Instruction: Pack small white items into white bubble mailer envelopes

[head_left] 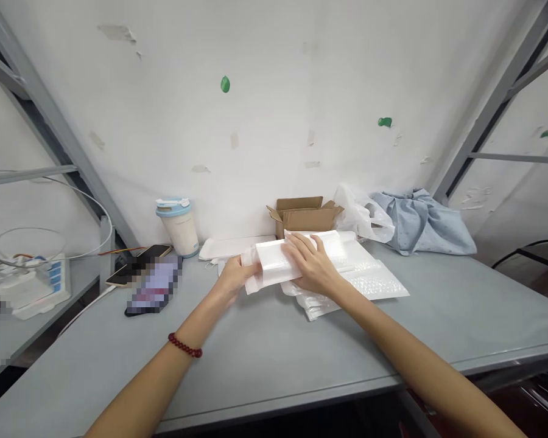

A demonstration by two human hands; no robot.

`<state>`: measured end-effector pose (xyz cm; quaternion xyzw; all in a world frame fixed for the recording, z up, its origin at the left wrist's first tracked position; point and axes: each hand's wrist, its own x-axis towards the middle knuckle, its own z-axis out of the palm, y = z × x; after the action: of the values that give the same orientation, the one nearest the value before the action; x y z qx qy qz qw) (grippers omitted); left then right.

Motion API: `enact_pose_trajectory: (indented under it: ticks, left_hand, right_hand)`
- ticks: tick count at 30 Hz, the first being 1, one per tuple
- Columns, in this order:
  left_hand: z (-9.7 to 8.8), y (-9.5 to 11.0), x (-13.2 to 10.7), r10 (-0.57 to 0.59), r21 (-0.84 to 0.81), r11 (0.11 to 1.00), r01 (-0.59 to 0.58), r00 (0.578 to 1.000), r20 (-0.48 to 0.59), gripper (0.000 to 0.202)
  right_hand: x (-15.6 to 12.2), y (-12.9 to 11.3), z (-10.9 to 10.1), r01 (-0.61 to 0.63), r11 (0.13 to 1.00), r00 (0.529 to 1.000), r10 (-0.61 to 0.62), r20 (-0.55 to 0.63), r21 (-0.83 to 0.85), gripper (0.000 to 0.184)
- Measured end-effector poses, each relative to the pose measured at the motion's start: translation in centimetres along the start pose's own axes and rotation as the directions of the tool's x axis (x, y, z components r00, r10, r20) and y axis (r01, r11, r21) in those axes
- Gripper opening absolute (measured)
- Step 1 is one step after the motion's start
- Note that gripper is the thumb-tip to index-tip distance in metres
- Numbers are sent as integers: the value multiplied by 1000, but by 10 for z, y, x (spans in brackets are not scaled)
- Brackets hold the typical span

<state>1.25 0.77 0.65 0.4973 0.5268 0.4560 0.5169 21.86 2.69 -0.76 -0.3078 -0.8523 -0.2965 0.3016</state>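
A white bubble mailer [276, 260] is raised a little above the grey table, between my two hands. My left hand [234, 278] is closed on its left end, with the thumb in front and the other fingers largely hidden. Across the top and right side of the same mailer lies my right hand [314, 264], its fingers curved over the surface and holding it. Several more white bubble mailers [369, 278] lie in a loose, overlapping stack beneath and to the right of my right hand.
Behind the mailers stand an open cardboard box [307, 218] and a white plastic bag [360, 213]. Blue cloth [424, 225] lies at the right. A lidded cup [179, 228], two phones [155, 286] and a power strip [48, 286] with cables are at the left.
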Motion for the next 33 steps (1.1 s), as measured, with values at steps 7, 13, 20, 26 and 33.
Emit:
enact_pose_trajectory:
  ticks: [7, 13, 20, 26, 33]
  left_hand:
    - [17, -1, -13, 13, -107, 994, -12, 1000, 11, 26]
    - [9, 3, -10, 64, -115, 992, -61, 998, 22, 32]
    - [8, 0, -13, 529, 179, 841, -510, 845, -78, 28]
    - [9, -15, -11, 791, 601, 142, -786, 455, 408, 33]
    - [25, -9, -1, 877, 703, 210, -679, 449, 172, 20]
  right_hand:
    - [3, -28, 0, 48, 987, 983, -73, -168, -151, 31]
    - [3, -27, 1, -16, 983, 989, -11, -145, -182, 36]
    - [4, -22, -2, -51, 986, 997, 42, -60, -157, 28]
    - [4, -20, -5, 19, 998, 975, -33, -219, -63, 25]
    - [9, -14, -24, -107, 992, 910, 68, -410, -73, 14]
